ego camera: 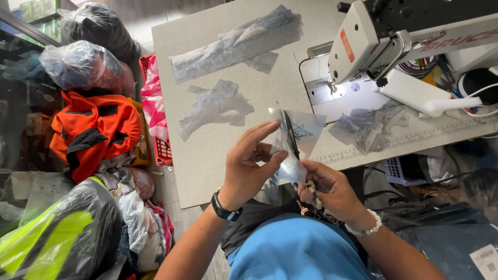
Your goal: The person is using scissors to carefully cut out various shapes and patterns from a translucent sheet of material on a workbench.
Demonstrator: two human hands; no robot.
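Left hand (248,165), centre of frame: fingers curled, thumb and fingertips pinched on one small clear plastic bag (296,142) with a dark piece inside. A dark watch (224,210) sits on that wrist. Right hand (328,187), just right of it and lower: fingers closed on the bag's lower edge (a bead bracelet (369,226) on that wrist). The bag is held upright above the near edge of the grey table (207,166), between the two hands.

On the table, upper centre: one long bag (236,44) lying diagonally; below it, one crumpled heap of clear bags (213,108). To the right of the hands, one more heap of bags (368,127) (count inside not readable).

Upper right: one white sewing machine (373,39).

Left of frame: one orange jacket (93,127), two filled bags above it (78,65), one red crate (162,150).
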